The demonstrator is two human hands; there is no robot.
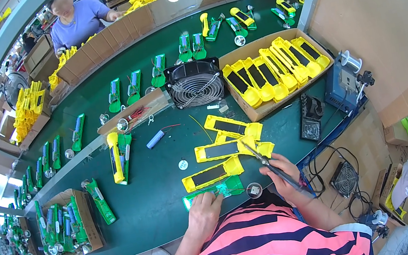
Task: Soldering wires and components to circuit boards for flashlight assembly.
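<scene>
My left hand (206,215) lies at the table's near edge, its fingers pressed together on a green lamp housing (233,185) with a small circuit board inside. Beside that housing is a round lamp head (254,190). A soldering iron (275,169) is gripped in my right hand (285,177), its tip pointing up and left over the yellow covers. Just beyond the green housing lie several yellow covers with black panels, one of them a yellow cover (213,174) almost touching it.
Ahead stand a black fan (195,84) and a cardboard box of yellow covers (324,63). A blue soldering station (342,82) is at the right. Left are a blue battery cell (155,139) and a box of green housings (93,229). A person (79,21) works beyond the cardboard wall.
</scene>
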